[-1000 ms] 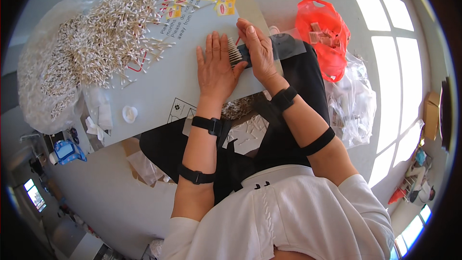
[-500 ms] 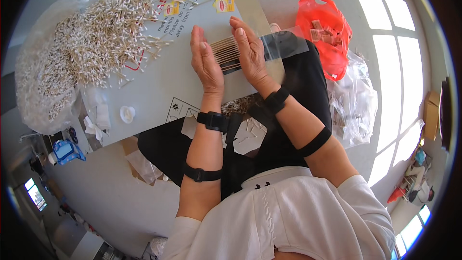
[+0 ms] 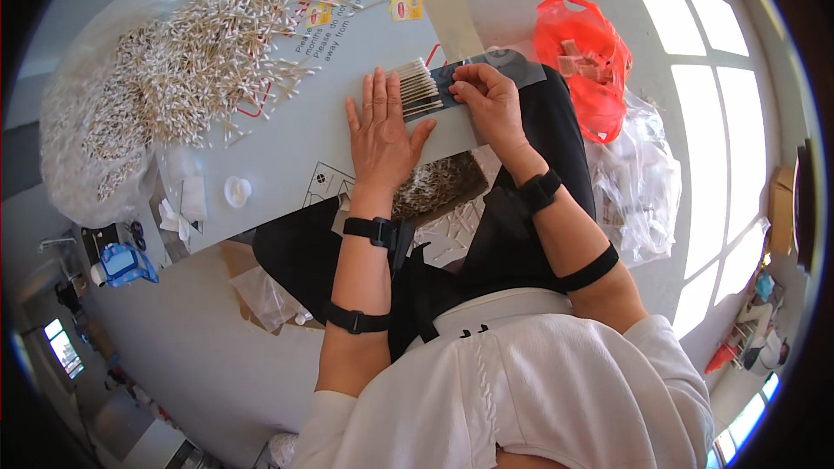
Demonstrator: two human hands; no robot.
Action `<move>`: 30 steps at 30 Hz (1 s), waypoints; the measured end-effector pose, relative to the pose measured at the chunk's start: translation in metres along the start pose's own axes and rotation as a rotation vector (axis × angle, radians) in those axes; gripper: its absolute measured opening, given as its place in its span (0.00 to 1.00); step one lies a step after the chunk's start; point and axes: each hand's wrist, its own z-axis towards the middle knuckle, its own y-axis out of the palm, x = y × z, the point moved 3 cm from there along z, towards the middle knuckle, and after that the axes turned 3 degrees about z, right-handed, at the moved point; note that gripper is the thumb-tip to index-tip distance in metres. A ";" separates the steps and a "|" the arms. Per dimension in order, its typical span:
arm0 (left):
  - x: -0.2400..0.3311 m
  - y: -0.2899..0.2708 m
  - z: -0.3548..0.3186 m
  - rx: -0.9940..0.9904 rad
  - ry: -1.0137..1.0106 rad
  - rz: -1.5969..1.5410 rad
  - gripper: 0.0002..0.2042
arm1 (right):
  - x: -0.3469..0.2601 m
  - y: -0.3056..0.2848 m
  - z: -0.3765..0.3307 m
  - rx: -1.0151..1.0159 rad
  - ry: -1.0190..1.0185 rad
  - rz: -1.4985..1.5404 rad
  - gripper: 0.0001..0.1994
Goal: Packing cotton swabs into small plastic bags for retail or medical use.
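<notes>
A tight row of cotton swabs [image 3: 420, 87] lies side by side on the table, their white tips in a line on the right. My left hand [image 3: 382, 126] rests flat across the left part of the row, fingers stretched and thumb out. To the right of the tips, my right hand [image 3: 491, 100] is closed in a pinch; what sits between thumb and finger is too small to make out. Beneath and beyond that hand lies a clear plastic sleeve [image 3: 532, 75] over a dark surface. A large loose heap of swabs [image 3: 208, 52] spreads at the far left.
Small yellow packets [image 3: 406, 9] lie at the table's far side. A clear bag [image 3: 65, 148] surrounds the heap's left side. A small white round dish [image 3: 236, 192] stands near the front edge. Below the table is a box of swabs [image 3: 443, 182]. A red bag [image 3: 599, 113] sits at right.
Both hands were upright with palms facing, squaring the swab row between them. Now my left palm lies down on the row, and my right hand has moved right and closed into a pinch.
</notes>
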 end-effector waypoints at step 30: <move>-0.002 0.013 -0.001 0.057 -0.018 0.053 0.36 | -0.014 0.015 -0.006 -0.008 -0.375 -0.625 0.08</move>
